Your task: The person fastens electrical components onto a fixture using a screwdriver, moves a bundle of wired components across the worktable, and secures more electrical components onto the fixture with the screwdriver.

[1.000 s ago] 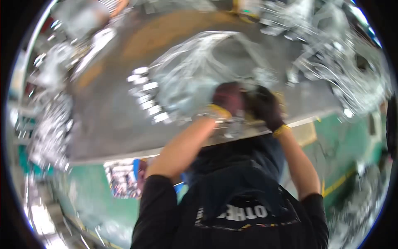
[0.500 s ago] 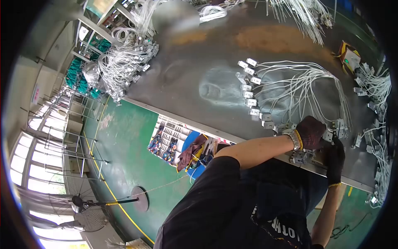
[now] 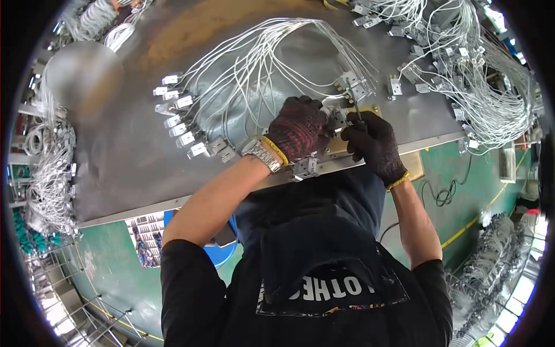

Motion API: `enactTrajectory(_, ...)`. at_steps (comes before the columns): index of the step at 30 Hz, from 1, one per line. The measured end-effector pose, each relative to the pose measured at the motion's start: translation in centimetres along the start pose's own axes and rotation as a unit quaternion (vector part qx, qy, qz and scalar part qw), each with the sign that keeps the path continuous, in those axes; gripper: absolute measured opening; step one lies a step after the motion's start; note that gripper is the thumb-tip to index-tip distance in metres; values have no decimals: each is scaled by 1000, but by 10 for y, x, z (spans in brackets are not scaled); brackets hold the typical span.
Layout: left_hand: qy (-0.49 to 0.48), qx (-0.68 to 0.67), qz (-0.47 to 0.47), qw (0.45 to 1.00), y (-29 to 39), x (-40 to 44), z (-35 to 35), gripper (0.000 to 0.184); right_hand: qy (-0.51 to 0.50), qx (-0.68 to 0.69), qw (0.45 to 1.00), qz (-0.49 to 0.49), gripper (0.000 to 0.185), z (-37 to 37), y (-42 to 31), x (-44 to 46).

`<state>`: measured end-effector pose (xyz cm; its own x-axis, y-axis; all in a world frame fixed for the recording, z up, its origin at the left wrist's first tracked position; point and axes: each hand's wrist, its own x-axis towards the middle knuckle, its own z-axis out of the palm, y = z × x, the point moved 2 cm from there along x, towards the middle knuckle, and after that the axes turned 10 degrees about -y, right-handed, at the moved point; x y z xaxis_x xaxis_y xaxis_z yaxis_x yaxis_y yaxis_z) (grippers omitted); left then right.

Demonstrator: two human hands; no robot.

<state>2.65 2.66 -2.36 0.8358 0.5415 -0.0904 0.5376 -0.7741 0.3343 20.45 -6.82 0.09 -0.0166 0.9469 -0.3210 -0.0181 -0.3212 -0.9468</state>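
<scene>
Centre of frame: left hand (image 3: pixel 298 128), fingers curled around a metal connector (image 3: pixel 340 118), best braced firmly; right hand (image 3: pixel 377 146), fingers gripping a thin-shafted tool (image 3: pixel 355 104), best held steady.

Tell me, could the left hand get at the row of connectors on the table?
Probably yes: only thin wires and bare table lie between the left hand and the connectors, though that hand looks busy at a metal part.

Windows (image 3: pixel 509 321) glaring; tabletop (image 3: pixel 124 168) sheen; strong fisheye bend, black corners.
</scene>
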Motion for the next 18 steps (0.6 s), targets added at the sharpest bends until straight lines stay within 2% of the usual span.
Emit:
enactTrajectory(1,-47,5,-15,999,1,1,-2,39,-6,-46,999,8,36,2,-6,-1)
enactTrajectory(2,-48,3,-13,999,2,2,-2,39,-14,-92,996,16,34,3,-8,-1)
enactTrajectory(5,-54,19,-15,998,3,4,-2,43,-19,-110,994,9,33,3,-5,-1)
enactTrajectory(7,-98,10,-19,995,4,5,-3,50,-15,-115,993,17,33,5,-8,-2)
enactTrajectory(10,-62,5,-10,998,2,3,5,58,-13,-125,992,21,34,7,-9,-3)
enactTrajectory(16,-62,10,-24,998,4,6,4,65,-10,-116,992,44,37,10,-10,-10)
enactTrajectory(17,-62,10,-23,998,3,5,7,65,-14,-104,993,50,38,12,-9,-13)
enactTrajectory(18,-31,11,-17,999,4,3,9,54,-12,-104,993,50,38,13,-4,-15)
